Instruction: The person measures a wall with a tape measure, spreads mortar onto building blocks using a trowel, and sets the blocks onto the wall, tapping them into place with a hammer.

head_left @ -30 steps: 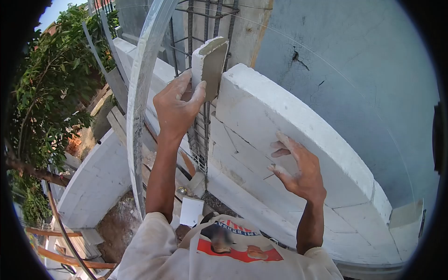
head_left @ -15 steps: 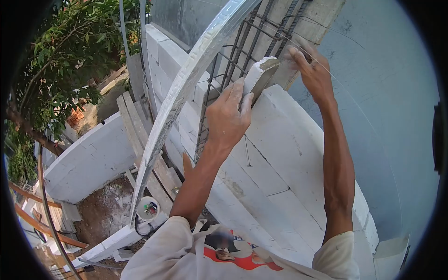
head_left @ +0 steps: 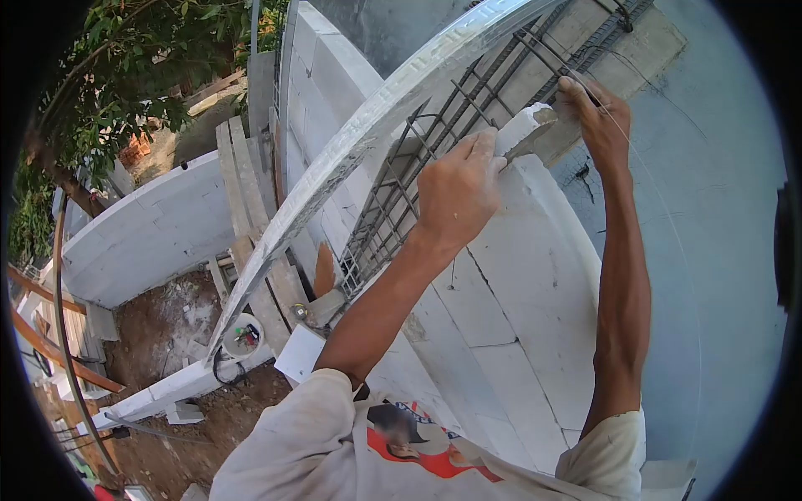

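Observation:
My left hand (head_left: 458, 190) is closed on a small white block piece (head_left: 520, 130) with a rough, broken edge, beside the steel rebar cage (head_left: 422, 150). Higher and to the right, my right hand (head_left: 603, 121) pinches a thin line (head_left: 639, 159) that runs down across the grey wall. Just below the block piece is the top end of the white block wall (head_left: 535, 242). The fingertips of my left hand are partly hidden behind the piece.
A long metal strip (head_left: 334, 159) arcs across in front of the rebar. Wooden planks (head_left: 238, 188), a white bucket (head_left: 243, 336) and a curved low block wall (head_left: 154, 230) lie to the left. Tree branches (head_left: 92, 92) fill the upper left.
My right hand has risen from beside the block wall to the thin line near the rebar. My left hand still holds the block piece. The view has shifted and turned.

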### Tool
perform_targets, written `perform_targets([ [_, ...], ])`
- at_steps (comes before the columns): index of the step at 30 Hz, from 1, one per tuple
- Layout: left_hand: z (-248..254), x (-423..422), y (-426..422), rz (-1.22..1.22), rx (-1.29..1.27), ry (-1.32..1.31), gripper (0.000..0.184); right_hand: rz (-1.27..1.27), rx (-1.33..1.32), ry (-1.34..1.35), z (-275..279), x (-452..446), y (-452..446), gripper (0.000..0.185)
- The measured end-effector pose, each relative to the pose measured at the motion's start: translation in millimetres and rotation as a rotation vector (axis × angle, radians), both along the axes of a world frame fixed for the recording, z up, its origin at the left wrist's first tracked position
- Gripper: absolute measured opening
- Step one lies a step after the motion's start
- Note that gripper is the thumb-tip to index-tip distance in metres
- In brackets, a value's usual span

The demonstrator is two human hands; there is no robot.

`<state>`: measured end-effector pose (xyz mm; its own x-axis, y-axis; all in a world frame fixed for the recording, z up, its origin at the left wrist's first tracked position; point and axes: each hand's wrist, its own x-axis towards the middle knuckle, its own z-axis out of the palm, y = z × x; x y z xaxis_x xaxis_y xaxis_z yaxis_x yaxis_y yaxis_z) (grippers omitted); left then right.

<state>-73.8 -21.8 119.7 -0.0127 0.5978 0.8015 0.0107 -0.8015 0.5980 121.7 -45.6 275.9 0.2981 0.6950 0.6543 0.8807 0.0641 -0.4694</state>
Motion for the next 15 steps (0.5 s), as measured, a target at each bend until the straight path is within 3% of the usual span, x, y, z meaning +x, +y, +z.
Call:
perform_targets([
  [6,-20.4,31.6,24.4,-0.079,-0.012,-0.001,0.032,0.036,0.041,-0.037,-0.1,7.4,0.4,0.038],
  [13,-13.7,33.8,22.4,-0.064,-0.013,0.165,0.032,-0.007,-0.009,-0.171,8.4,15.2,0.7,0.056],
  [15,-19.8,41.0,26.1,-0.083,0.009,0.136,0.033,-0.009,-0.127,-0.101,16.3,8.1,-1.5,0.031],
])
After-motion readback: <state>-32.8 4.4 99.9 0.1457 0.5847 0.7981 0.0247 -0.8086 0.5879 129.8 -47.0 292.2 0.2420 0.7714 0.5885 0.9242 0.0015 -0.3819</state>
